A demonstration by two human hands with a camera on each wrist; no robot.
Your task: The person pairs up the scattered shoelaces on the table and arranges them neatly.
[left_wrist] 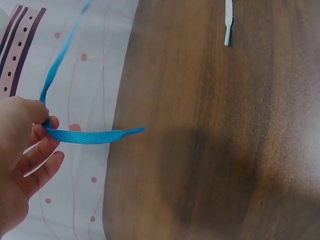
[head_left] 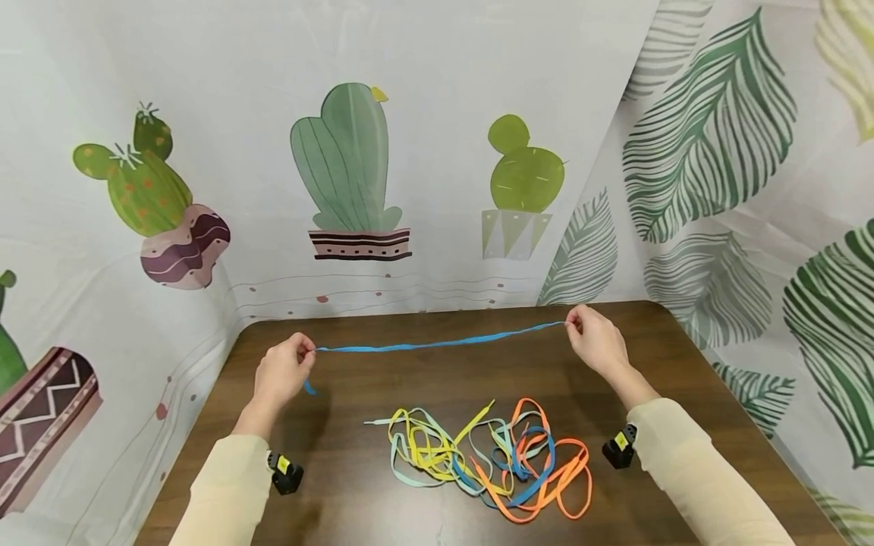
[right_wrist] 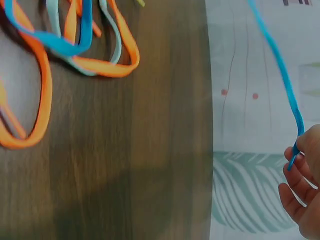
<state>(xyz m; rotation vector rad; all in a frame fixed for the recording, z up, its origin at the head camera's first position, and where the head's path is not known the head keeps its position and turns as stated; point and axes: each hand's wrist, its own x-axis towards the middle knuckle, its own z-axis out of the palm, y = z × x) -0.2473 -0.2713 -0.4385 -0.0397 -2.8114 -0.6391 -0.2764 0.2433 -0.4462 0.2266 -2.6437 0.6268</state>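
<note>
A blue shoelace (head_left: 437, 343) is stretched nearly straight between my two hands, above the far part of the table. My left hand (head_left: 283, 369) pinches it between thumb and finger; in the left wrist view a short tail of the blue shoelace (left_wrist: 87, 136) with its tip hangs out past the fingers. At the other end my right hand (head_left: 597, 339) pinches the lace close to its tip, which pokes out below the thumb in the right wrist view. Nearer to me lies a loose tangle of yellow (head_left: 426, 455), pale green, orange (head_left: 570, 474) and darker blue shoelaces.
The brown wooden table (head_left: 341, 485) ends at a rounded far edge against a white cloth (head_left: 437, 280) printed with cacti and leaves. A small black device with a yellow label sits at each wrist, the left device (head_left: 287, 474) and the right device (head_left: 620, 447).
</note>
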